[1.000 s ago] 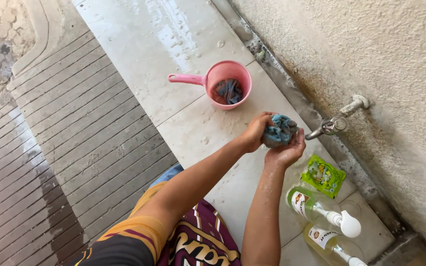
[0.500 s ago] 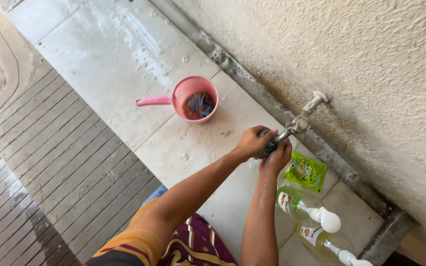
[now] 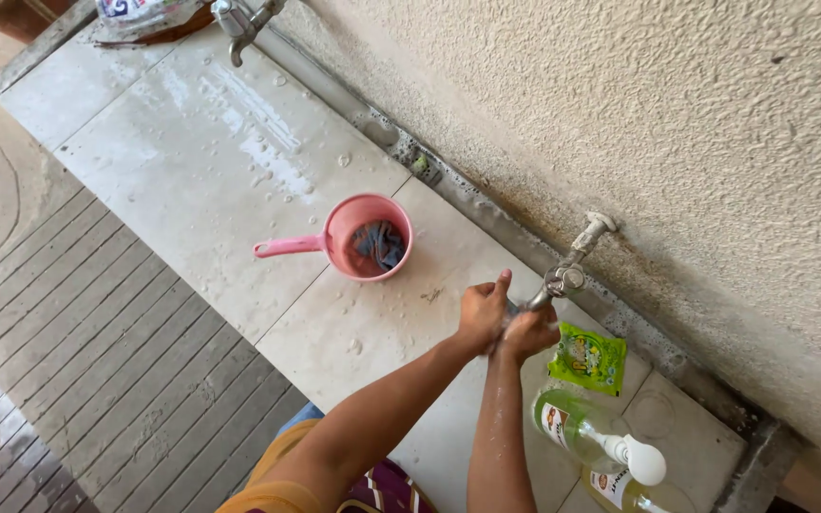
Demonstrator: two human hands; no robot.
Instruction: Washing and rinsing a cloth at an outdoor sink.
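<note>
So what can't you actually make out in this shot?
- Head view: whatever the left hand and right hand clasp under the tap is covered by the hands.
- Lower pump bottle is cut off by the bottom edge.
- Second tap and the bag beside it are cut off by the top edge.

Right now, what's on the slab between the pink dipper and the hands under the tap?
In the head view, only bare wet slab with water drops lies between the pink dipper and the left hand; nothing stands there.
</note>
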